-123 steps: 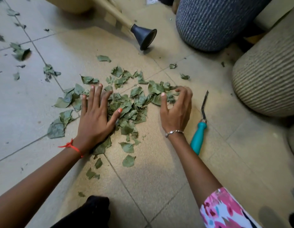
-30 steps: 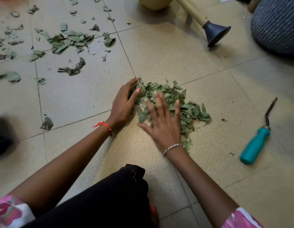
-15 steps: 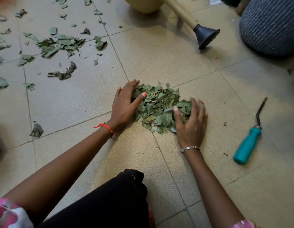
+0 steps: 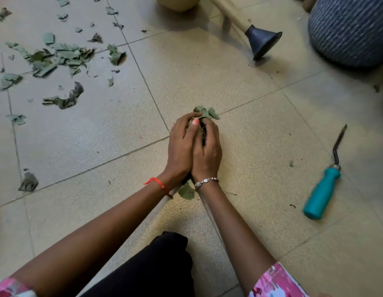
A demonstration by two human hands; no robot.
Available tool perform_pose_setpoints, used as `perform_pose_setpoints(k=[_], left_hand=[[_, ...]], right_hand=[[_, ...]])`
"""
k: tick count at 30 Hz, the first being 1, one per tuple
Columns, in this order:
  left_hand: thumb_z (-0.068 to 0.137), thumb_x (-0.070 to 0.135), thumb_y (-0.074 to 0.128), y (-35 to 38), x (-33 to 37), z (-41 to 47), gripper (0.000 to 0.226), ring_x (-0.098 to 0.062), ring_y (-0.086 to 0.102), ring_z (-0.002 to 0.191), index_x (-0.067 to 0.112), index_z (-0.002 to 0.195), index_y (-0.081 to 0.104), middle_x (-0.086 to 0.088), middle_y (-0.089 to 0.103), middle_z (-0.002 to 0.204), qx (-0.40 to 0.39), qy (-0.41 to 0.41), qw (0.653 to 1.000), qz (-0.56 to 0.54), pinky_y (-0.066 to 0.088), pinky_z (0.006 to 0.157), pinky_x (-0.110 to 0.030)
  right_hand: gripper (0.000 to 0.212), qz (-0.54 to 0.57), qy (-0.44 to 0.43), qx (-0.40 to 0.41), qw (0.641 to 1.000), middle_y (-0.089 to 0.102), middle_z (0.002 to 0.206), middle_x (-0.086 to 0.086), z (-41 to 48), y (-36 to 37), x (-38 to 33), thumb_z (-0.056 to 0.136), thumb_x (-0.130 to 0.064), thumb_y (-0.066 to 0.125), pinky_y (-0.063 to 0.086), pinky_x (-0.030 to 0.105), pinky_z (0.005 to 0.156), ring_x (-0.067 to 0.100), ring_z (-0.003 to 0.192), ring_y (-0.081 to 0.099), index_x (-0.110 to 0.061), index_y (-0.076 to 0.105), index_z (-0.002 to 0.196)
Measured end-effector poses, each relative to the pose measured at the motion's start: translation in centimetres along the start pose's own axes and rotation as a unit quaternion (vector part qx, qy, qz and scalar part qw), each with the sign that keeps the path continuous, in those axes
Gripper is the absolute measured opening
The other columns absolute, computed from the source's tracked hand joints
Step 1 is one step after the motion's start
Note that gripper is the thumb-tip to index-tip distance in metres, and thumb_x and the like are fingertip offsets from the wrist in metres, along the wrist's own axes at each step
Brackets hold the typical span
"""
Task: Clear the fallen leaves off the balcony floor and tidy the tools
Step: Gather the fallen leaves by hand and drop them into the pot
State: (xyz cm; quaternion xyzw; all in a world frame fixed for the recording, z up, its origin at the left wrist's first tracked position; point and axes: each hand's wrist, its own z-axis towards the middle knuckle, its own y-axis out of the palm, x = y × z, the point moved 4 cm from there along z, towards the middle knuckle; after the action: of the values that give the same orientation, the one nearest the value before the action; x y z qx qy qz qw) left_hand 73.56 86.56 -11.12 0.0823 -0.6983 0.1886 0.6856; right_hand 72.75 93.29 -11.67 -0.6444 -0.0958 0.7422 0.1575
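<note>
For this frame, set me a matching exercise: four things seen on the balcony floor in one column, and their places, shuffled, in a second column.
Things
1. teal-handled tool
2. blue ribbed pot
3. bundle of leaves
4. scattered leaves

Places
A. gripped between the left hand and right hand
B. spread over the tiles at upper left
C. lying untouched, right of both hands
D. upper right corner of the view

Pairs: 1-C, 2-D, 3-A, 4-B

floor [image 4: 207,71] tiles looking matt, fine-grained | leaves [image 4: 207,113] looking dry, dull | tool handle [image 4: 321,194] showing smooth teal plastic | shank [image 4: 338,146] showing dark metal | pot [image 4: 349,28] showing ribbed texture
</note>
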Motion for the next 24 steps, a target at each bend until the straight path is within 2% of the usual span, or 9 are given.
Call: perform_pose_setpoints(k=[1,3,7,10,15,17,19,22,24], left_hand=[[0.086,0.046,0.036,0.0,0.0,0.0,0.042,-0.019,0.055,0.110,0.018,0.108,0.058,-0.007,0.061,0.113,0.002,-0.012,0.999,-0.043,0.041,0.101,-0.043],[0.086,0.044,0.040,-0.2,0.5,0.2,0.037,-0.020,0.055,0.107,0.017,0.103,0.059,-0.012,0.059,0.110,0.011,-0.022,0.995,-0.092,0.042,0.100,-0.038],[0.088,0.023,0.050,-1.3,1.0,0.3,0.015,-0.006,0.057,0.086,0.014,0.095,0.059,-0.004,0.059,0.093,0.033,-0.058,0.984,-0.164,0.046,0.079,-0.017],[0.091,0.000,0.050,-2.6,0.9,0.2,0.013,0.002,0.060,0.072,0.011,0.089,0.056,0.000,0.061,0.083,0.082,-0.088,0.970,-0.210,0.047,0.069,-0.011],[0.088,-0.007,0.052,-4.2,0.0,0.1,0.019,0.000,0.064,0.070,0.011,0.088,0.059,0.008,0.068,0.073,0.143,-0.127,0.944,-0.270,0.049,0.067,-0.013],[0.086,-0.010,0.051,-4.4,0.0,0.0,0.023,-0.005,0.066,0.072,0.011,0.088,0.060,0.003,0.070,0.075,0.160,-0.141,0.931,-0.298,0.051,0.069,-0.015],[0.085,-0.013,0.052,-4.6,0.3,-0.1,0.027,-0.008,0.066,0.069,0.012,0.088,0.061,-0.003,0.069,0.077,0.173,-0.149,0.931,-0.285,0.054,0.071,-0.018],[0.082,-0.013,0.056,-4.8,0.9,-0.3,0.028,-0.005,0.067,0.063,0.014,0.085,0.061,0.002,0.070,0.066,0.198,-0.146,0.937,-0.247,0.055,0.067,-0.017],[0.081,-0.012,0.060,-4.9,1.1,-0.4,0.025,-0.004,0.067,0.063,0.012,0.083,0.062,0.004,0.070,0.065,0.213,-0.148,0.934,-0.245,0.055,0.068,-0.017]], right_hand=[[0.052,0.041,0.011,0.005,0.999,0.061,0.111,0.002,-0.1,0.2,-0.2,0.088,-0.045,0.032,0.040,0.008,0.082,0.010,0.099,0.056,-0.007,0.059,0.111],[0.043,0.113,0.057,0.000,0.992,0.062,0.104,-0.001,-0.1,0.8,-0.2,0.091,-0.042,0.036,0.045,0.017,0.083,0.011,0.096,0.057,-0.010,0.059,0.106],[0.032,0.149,0.095,-0.024,0.984,0.063,0.110,-0.003,-0.7,1.8,-0.9,0.092,-0.035,0.037,0.049,0.032,0.087,0.013,0.102,0.060,-0.019,0.057,0.111],[0.027,0.153,0.106,-0.050,0.981,0.062,0.120,-0.003,-1.3,2.7,-1.5,0.095,-0.026,0.038,0.049,0.030,0.088,0.013,0.109,0.059,-0.023,0.049,0.120],[0.046,0.243,0.122,-0.130,0.953,0.047,0.139,0.003,-1.8,4.0,-2.8,0.093,-0.008,0.034,0.041,0.022,0.102,0.005,0.123,0.048,-0.018,0.035,0.138],[0.053,0.280,0.126,-0.168,0.937,0.045,0.133,-0.014,-1.9,4.2,-3.3,0.089,-0.016,0.039,0.036,0.010,0.098,-0.017,0.115,0.043,-0.016,0.031,0.141],[0.068,0.258,0.113,-0.175,0.943,0.037,0.131,-0.028,-1.9,4.4,-3.7,0.081,-0.040,0.042,0.029,0.015,0.105,-0.024,0.117,0.034,-0.022,0.027,0.144],[0.079,0.215,0.109,-0.189,0.952,0.017,0.153,-0.017,-2.0,4.7,-4.1,0.075,-0.064,0.032,0.012,0.037,0.118,-0.006,0.140,0.010,-0.034,0.018,0.146],[0.079,0.215,0.122,-0.206,0.947,0.016,0.155,-0.012,-1.9,4.8,-4.1,0.075,-0.068,0.031,0.013,0.042,0.118,0.001,0.142,0.010,-0.034,0.020,0.145]])
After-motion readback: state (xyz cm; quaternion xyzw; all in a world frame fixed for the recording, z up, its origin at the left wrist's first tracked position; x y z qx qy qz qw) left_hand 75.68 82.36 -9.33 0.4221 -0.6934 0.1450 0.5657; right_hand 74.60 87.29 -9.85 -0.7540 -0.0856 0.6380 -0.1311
